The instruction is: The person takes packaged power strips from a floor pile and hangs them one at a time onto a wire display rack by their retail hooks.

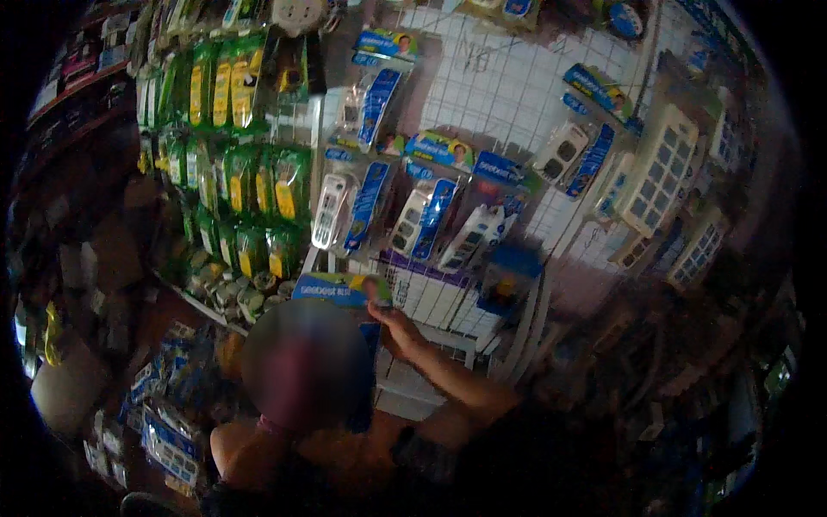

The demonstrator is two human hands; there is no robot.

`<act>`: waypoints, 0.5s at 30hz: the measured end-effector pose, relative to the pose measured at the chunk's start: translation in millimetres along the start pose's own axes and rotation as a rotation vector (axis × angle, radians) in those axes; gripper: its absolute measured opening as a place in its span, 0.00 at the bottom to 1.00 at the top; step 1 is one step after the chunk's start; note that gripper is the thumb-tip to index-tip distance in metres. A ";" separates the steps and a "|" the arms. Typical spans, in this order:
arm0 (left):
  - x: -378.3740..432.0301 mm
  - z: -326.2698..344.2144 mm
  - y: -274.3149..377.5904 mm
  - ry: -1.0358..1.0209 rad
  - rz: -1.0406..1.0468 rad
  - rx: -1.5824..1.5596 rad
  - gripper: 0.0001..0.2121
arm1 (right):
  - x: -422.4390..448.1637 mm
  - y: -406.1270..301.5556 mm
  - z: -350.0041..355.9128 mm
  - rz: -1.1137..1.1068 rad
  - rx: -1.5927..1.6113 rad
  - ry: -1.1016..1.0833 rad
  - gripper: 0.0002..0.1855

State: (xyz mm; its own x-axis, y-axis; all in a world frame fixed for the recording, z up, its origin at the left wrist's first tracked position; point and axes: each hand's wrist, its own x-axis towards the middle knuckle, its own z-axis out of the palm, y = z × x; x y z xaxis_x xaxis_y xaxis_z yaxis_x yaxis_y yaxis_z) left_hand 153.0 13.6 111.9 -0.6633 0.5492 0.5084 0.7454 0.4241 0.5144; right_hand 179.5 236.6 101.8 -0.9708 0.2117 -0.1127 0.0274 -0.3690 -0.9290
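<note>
My right hand point(395, 328) grips the upper right edge of a packaged item's blue and green header card point(326, 289), thumb at the corner. A round blurred patch covers most of the package below, so its contents are hidden. A dark blue strip point(365, 404) of it shows along the patch's right side. Low on the left is what looks like my left hand point(234, 447), beside a reddish band; the blur and shadow hide most of its fingers. Straight ahead, packaged power strips point(421, 216) hang in clear packs on a white wire grid rack point(481, 84).
Green and yellow packs point(240, 184) hang in rows on the left. Larger multi-socket strips point(660, 171) hang on the right. A blue pack point(510, 274) hangs low on the grid. More packaged power strips point(169, 446) lie at lower left, near a pale rounded object point(68, 391).
</note>
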 end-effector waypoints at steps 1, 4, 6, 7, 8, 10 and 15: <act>-1.5 9.2 -13.7 0.009 0.019 0.001 0.10 | 2.5 2.7 -2.8 -0.021 -0.003 0.001 0.29; 1.8 31.9 -38.7 0.066 0.104 0.033 0.10 | 21.6 21.8 -27.0 -0.044 -0.034 -0.074 0.24; 0.2 18.1 -14.6 -0.019 -0.138 -0.143 0.08 | 8.0 15.6 -15.3 0.014 0.081 -0.092 0.23; -0.6 18.7 -16.6 -0.018 -0.117 -0.147 0.08 | -4.8 6.3 -7.4 0.029 0.202 -0.114 0.24; -7.3 20.8 -25.2 0.069 0.012 -0.068 0.08 | 0.5 10.7 -5.6 -0.027 0.107 -0.087 0.24; -9.4 22.3 -28.4 0.152 0.164 0.001 0.09 | 6.8 16.5 0.1 -0.051 0.096 -0.092 0.25; -8.9 25.3 -34.0 0.190 0.255 0.006 0.08 | 3.1 15.5 0.4 -0.027 0.196 -0.136 0.27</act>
State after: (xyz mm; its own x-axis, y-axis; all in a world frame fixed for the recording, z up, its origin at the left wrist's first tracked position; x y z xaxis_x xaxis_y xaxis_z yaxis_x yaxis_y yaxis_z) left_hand 135.2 12.5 72.4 -0.4552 0.4945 0.7404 0.8892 0.2948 0.3498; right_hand 176.7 231.2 87.2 -0.9941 0.1049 -0.0281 -0.0328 -0.5366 -0.8432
